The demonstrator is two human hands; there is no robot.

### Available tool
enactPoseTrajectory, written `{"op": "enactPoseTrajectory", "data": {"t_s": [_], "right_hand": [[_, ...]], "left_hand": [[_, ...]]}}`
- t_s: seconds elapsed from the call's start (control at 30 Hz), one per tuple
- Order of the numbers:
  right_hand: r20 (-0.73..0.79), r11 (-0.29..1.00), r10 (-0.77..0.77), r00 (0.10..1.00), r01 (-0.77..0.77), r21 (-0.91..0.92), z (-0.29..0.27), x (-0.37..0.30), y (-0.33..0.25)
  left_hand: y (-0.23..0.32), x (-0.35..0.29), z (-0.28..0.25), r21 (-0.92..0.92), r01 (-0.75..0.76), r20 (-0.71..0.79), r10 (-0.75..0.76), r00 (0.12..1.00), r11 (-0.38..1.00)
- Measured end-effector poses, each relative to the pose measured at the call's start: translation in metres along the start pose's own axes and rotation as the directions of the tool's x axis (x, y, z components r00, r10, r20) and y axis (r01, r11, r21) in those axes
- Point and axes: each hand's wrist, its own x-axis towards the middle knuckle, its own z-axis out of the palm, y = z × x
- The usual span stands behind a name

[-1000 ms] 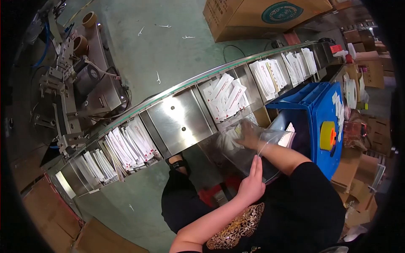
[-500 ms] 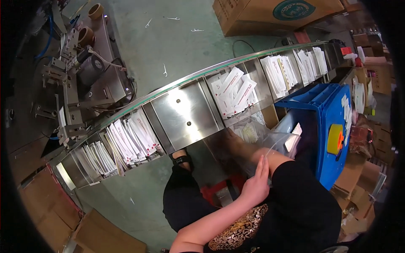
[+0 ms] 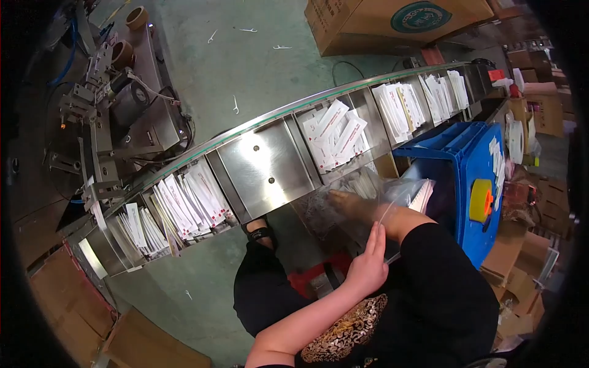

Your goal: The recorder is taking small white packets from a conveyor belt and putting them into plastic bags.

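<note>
My left hand (image 3: pixel 368 265) reaches across in front of me, its fingers straight and pressed together at the rim of a clear plastic bag (image 3: pixel 402 189). A taut edge of the bag runs up from the fingertips. Blurred by motion, my right hand (image 3: pixel 348 203) is at the bag, over white packets that show dimly through the plastic; its fingers cannot be made out. More white packets (image 3: pixel 422 201) show near the bag's right end. Just beyond my right hand, a metal compartment holds a loose heap of white packets (image 3: pixel 338 138).
The metal conveyor (image 3: pixel 264 168) crosses in front, with upright packets (image 3: pixel 191 199) in several compartments. A blue bin (image 3: pixel 481 159) lies at my right, with a yellow tape roll (image 3: pixel 480 200) on it. Machinery (image 3: pixel 101 122) stands at left. Cartons (image 3: pixel 399 27) stand around.
My right hand has shifted slightly at the bag, while my left hand keeps its place at the rim. A packet now leans higher in the conveyor's far-left compartment. The view has shifted slightly.
</note>
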Motion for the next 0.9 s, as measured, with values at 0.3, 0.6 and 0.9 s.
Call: {"op": "enactPoseTrajectory", "data": {"t_s": [0.3, 0.6, 0.9], "right_hand": [[-0.237, 1.0, 0.016, 0.971, -0.022, -0.022, -0.036, -0.039, -0.008], [0.505, 0.662, 0.494, 0.708, -0.683, 0.31, -0.136, -0.156, 0.026], [0.581, 0.41, 0.352, 0.734, -0.679, 0.609, -0.278, -0.18, 0.029]], "left_hand": [[-0.004, 0.01, -0.003, 0.002, 0.014, -0.068, -0.014, 0.998, 1.0], [-0.004, 0.009, -0.004, 0.048, 0.024, -0.023, -0.022, 0.999, 0.999], [-0.011, 0.005, -0.004, 0.075, -0.004, -0.051, 0.008, 0.999, 0.997]]}}
